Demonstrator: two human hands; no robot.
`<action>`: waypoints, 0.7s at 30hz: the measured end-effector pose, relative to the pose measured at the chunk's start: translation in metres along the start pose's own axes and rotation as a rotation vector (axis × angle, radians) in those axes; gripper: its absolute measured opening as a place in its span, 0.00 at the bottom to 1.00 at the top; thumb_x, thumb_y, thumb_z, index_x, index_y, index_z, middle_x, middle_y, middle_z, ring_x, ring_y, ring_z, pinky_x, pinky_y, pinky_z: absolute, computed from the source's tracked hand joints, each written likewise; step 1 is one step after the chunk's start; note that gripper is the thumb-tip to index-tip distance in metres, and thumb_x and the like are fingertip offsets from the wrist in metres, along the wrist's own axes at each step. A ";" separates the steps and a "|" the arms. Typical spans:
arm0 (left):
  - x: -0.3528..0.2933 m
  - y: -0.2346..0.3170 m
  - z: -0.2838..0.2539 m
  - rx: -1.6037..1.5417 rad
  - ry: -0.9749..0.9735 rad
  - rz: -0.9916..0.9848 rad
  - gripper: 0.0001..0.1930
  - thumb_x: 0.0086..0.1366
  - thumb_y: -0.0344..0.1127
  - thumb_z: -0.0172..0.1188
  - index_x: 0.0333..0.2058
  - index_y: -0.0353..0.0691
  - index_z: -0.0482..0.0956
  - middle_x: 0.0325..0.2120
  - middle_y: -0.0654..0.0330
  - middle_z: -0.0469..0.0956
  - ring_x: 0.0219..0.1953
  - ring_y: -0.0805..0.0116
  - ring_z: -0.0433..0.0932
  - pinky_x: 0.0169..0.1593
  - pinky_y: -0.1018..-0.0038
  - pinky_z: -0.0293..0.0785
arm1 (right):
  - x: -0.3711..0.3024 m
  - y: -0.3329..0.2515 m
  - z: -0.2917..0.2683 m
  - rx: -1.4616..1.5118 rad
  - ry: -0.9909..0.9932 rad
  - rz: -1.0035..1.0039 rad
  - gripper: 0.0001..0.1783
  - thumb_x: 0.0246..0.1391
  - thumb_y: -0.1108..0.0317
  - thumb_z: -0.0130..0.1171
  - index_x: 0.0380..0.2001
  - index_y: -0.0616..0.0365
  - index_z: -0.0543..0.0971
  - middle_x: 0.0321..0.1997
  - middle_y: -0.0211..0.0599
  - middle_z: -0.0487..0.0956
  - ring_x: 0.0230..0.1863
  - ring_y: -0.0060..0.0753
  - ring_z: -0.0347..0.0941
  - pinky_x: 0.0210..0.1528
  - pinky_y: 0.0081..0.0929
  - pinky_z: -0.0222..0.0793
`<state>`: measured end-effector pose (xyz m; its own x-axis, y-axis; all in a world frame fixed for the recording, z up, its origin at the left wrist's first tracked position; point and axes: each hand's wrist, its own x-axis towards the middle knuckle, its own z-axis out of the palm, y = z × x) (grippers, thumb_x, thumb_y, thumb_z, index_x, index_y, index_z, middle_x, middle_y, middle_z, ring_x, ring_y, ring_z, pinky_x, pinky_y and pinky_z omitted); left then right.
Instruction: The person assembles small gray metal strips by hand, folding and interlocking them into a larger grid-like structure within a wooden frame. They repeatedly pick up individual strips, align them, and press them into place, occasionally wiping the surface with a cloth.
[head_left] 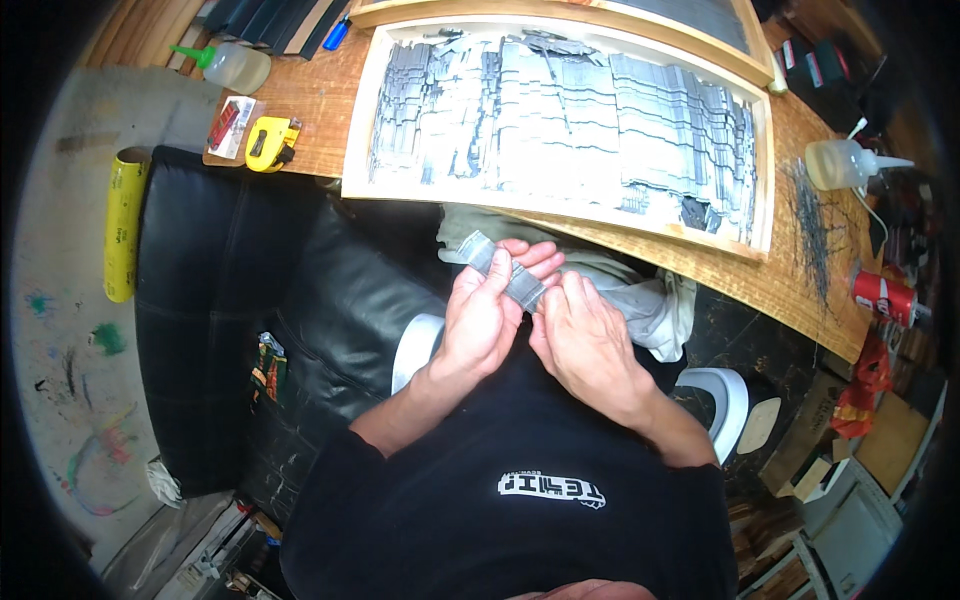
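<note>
Over my lap, my left hand [480,315] holds a small bundle of thin, flat grey strips [477,250] with its thumb pressed on top. The bundle slants across the palm, one end sticking out past the thumb. At its lower right end my right hand [588,345] is closed, fingertips pinched on the strips; the exact contact is partly hidden by the fingers. Ahead of both hands, a shallow light-wood tray [356,150] rests on the table, packed with rows of similar thin strips [560,120], glaring white under the light.
On the wooden table [640,255] lie a yellow tape measure [273,143], a green-tipped squeeze bottle [238,67], another squeeze bottle [840,164], dark thin wires [815,235] and a red can [884,298]. A grey cloth [650,310] hangs below the table edge. A black leather seat [220,300] stands at left.
</note>
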<state>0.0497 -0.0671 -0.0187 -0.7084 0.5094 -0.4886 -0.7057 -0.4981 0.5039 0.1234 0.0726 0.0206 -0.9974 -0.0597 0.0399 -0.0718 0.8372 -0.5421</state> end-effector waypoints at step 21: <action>0.004 0.017 -0.022 -0.012 -0.045 -0.268 0.18 0.82 0.36 0.47 0.64 0.33 0.65 0.62 0.37 0.73 0.65 0.39 0.75 0.68 0.39 0.72 | 0.208 0.195 -0.233 -0.255 0.278 0.651 0.29 0.60 0.54 0.64 0.46 0.77 0.84 0.39 0.67 0.85 0.45 0.52 0.87 0.51 0.41 0.79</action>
<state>0.0340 -0.0889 -0.0277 -0.4954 0.6548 -0.5708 -0.8681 -0.3498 0.3522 -0.0975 0.3502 0.1185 -0.7987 0.6017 0.0064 0.5688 0.7583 -0.3185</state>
